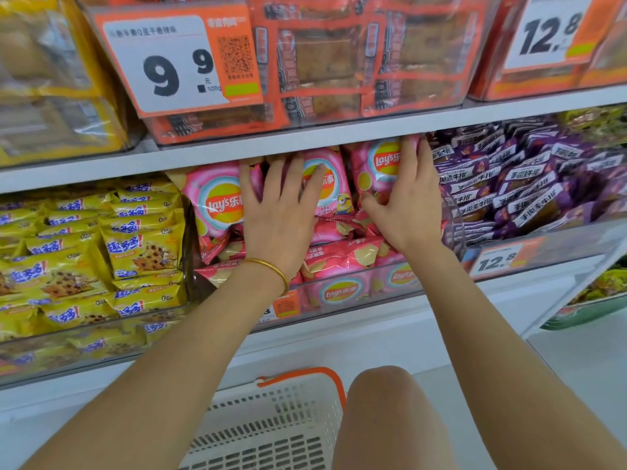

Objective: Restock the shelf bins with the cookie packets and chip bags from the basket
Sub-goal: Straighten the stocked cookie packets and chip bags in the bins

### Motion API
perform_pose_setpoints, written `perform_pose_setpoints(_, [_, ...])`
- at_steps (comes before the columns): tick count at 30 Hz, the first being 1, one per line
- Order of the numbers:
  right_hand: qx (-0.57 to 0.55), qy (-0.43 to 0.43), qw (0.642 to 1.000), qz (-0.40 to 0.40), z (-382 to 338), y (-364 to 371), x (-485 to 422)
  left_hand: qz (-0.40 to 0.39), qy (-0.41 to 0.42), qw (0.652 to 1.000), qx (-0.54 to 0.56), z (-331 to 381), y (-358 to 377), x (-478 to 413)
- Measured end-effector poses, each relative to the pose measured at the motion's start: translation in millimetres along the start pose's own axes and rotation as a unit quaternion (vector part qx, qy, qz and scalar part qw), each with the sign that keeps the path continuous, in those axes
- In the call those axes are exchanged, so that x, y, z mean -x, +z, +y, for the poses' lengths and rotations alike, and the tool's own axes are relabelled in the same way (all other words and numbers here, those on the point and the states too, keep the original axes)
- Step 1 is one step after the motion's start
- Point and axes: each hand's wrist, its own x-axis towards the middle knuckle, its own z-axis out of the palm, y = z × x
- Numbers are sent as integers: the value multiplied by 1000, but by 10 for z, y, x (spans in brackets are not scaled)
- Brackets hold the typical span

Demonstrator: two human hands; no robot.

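Pink chip bags (217, 205) fill the clear middle bin (342, 293) on the lower shelf. My left hand (281, 212) lies flat on the upright bags, fingers straight and spread, pressing them back. My right hand (407, 201) rests against the rightmost upright chip bag (381, 164), fingers pointing up along its right edge and thumb at its lower edge. Yellow cookie packets (142, 245) are stacked in the bin to the left. The white basket (288, 401) with an orange handle sits below between my arms; the part I see holds nothing.
Purple snack packets (515, 184) fill the right bin behind a 12.8 price tag (497, 261). The shelf board (305, 140) just above the chip bags carries bins of orange packets (339, 62) and a 9.9 price tag (176, 62). My knee (383, 401) is beside the basket.
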Motion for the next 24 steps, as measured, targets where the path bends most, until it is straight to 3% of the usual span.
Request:
perform_pose_setpoints(5, [59, -8, 998, 9, -9, 30, 40, -47, 12, 998, 33, -24, -62, -30])
perform_pose_setpoints(12, [115, -47, 990, 69, -96, -29, 287, 3, 6, 986, 169, -236, -379, 301])
perform_pose_setpoints(19, [124, -20, 992, 30, -150, 112, 379, -67, -47, 992, 100, -463, -253, 458])
perform_pose_setpoints(24, [131, -10, 991, 25, -120, 172, 415, -90, -24, 991, 99, -552, -165, 444])
